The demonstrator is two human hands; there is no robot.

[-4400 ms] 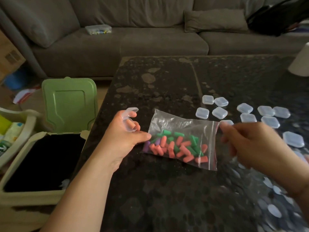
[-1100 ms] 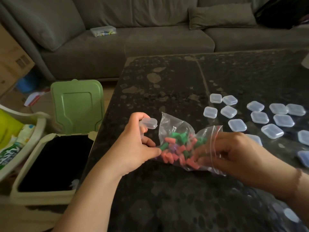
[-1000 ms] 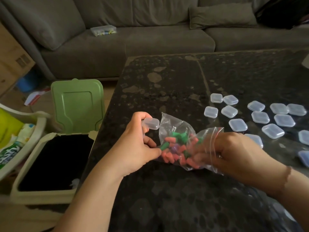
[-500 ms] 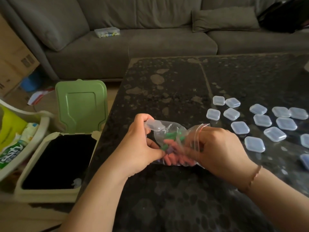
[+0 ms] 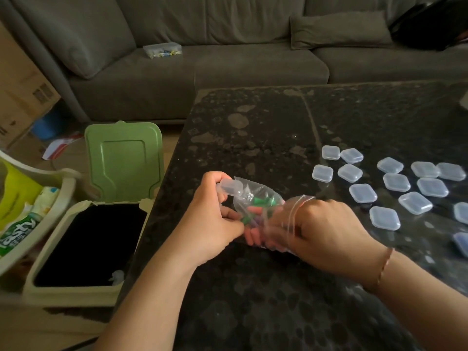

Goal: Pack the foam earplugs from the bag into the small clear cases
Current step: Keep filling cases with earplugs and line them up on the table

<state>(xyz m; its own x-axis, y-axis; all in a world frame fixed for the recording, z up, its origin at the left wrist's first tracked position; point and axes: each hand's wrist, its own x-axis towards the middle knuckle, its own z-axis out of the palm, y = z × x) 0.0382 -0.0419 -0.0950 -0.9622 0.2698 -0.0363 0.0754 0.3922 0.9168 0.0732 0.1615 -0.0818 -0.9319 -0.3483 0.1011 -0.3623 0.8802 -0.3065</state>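
Observation:
A clear zip bag (image 5: 255, 198) with orange, green and purple foam earplugs (image 5: 262, 201) lies crumpled on the dark table between my hands. My left hand (image 5: 210, 219) pinches the bag's closed end and also holds a small clear case (image 5: 231, 187), its lid hinged open, between thumb and fingers. My right hand (image 5: 321, 229) has its fingers pushed inside the bag's mouth among the earplugs; the fingertips are hidden by plastic. Several shut clear cases (image 5: 362, 193) lie scattered on the table to the right.
The table (image 5: 253, 287) is dark speckled stone. A beige bin (image 5: 76, 249) with a raised green lid (image 5: 124, 160) stands off its left edge. A grey sofa (image 5: 228, 59) with a plastic box on it runs behind.
My right hand has gone from holding the bag's mouth to reaching deep inside it. The bag has bunched up toward my left hand, which keeps the open case.

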